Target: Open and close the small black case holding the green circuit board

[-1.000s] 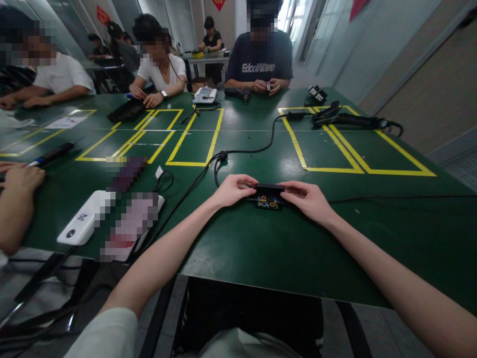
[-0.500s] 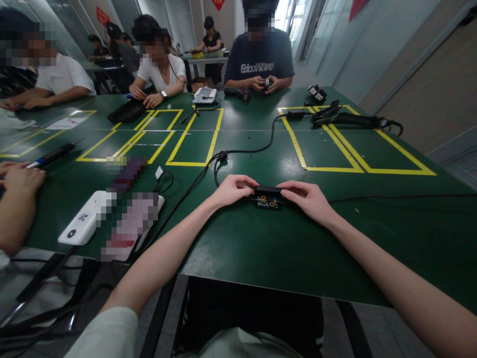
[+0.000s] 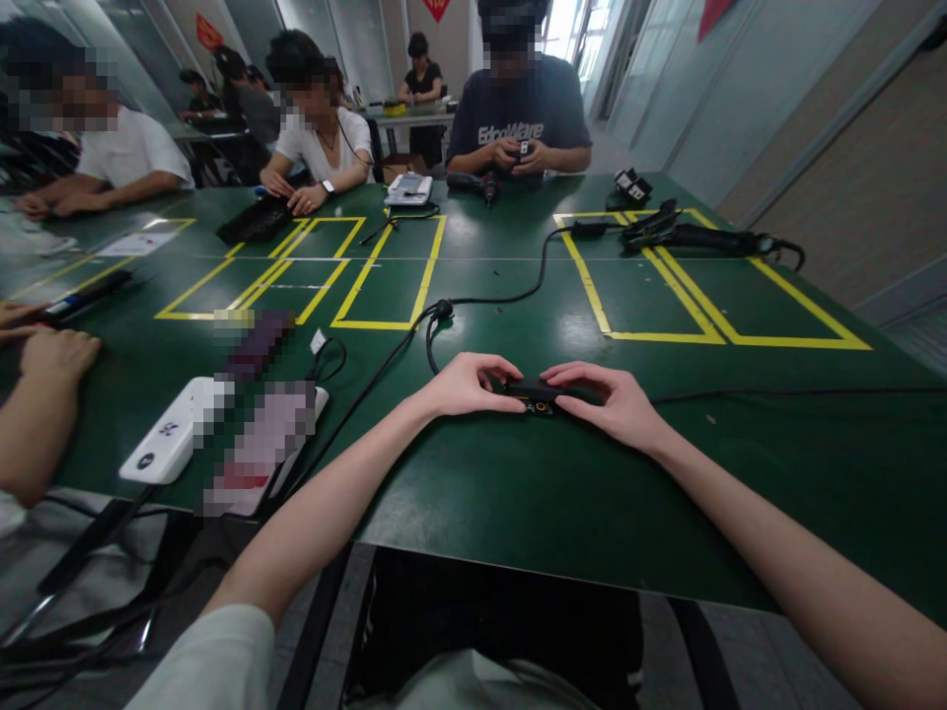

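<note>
My left hand (image 3: 473, 385) grips the left end of a small black casing (image 3: 534, 389), thumb at the near side and fingers over the top. My right hand (image 3: 603, 394) holds the right end in the same way. Beneath the casing's near edge, part of a small circuit board (image 3: 543, 406) with gold-coloured rings shows between my thumbs. The rest of the board is hidden by the casing and my fingers. Both hands are low over the green table (image 3: 473, 503).
To my left lie a white power bank (image 3: 167, 434), a pale phone-like slab (image 3: 266, 434) and a dark one (image 3: 262, 340). A black cable (image 3: 492, 300) crosses beyond my hands. A co-worker's hand (image 3: 63, 355) is at far left, near a screwdriver-like tool (image 3: 93, 296).
My left thumb has moved right along the near side of the casing. The casing now sits lower over the circuit board, covering more of it.
</note>
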A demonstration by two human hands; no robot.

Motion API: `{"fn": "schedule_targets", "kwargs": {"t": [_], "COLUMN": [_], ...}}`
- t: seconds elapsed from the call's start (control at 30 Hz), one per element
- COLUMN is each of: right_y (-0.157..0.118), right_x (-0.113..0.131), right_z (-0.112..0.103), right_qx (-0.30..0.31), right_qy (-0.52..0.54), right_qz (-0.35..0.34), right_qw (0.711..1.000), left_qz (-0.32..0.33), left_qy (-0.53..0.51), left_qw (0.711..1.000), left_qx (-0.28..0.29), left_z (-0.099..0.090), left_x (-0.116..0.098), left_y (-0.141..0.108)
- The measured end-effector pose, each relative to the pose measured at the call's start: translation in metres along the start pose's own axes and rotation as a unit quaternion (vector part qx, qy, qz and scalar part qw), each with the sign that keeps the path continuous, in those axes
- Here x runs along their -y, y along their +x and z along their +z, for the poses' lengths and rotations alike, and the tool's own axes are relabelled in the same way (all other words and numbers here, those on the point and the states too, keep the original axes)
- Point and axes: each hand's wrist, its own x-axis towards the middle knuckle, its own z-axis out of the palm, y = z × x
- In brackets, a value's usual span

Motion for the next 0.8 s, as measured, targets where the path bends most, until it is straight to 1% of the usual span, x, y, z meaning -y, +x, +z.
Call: {"fn": "schedule_targets", "kwargs": {"t": [0.07, 0.17, 0.37, 0.47, 0.8], "right_y": [-0.0004, -0.0007, -0.0003, 0.0000, -0.0006], "right_x": [0.0007, 0.0029, 0.0069, 0.0078, 0.0033], "right_z": [0.0002, 0.0001, 0.0005, 0.0012, 0.0029], "right_qx": [0.006, 0.010, 0.018, 0.024, 0.021], "right_qy": [-0.009, -0.024, -0.047, -0.049, -0.083], "right_qz": [-0.001, 0.002, 0.014, 0.009, -0.050], "right_qw": [1.000, 1.000, 0.999, 0.998, 0.995], "left_qz": [0.034, 0.066, 0.076, 0.081, 0.100], "left_qy": [0.049, 0.094, 0.141, 0.162, 0.214], "left_qw": [0.998, 0.993, 0.987, 0.984, 0.972], "left_qx": [0.013, 0.013, 0.008, 0.004, 0.000], "left_z": [0.0025, 0.0058, 0.0047, 0.0031, 0.0010], "left_x": [-0.0007, -0.0010, -0.0011, -0.0006, 0.0021], "left_y": [-0.0015, -0.0028, -0.0023, -0.0024, -0.0040]}}
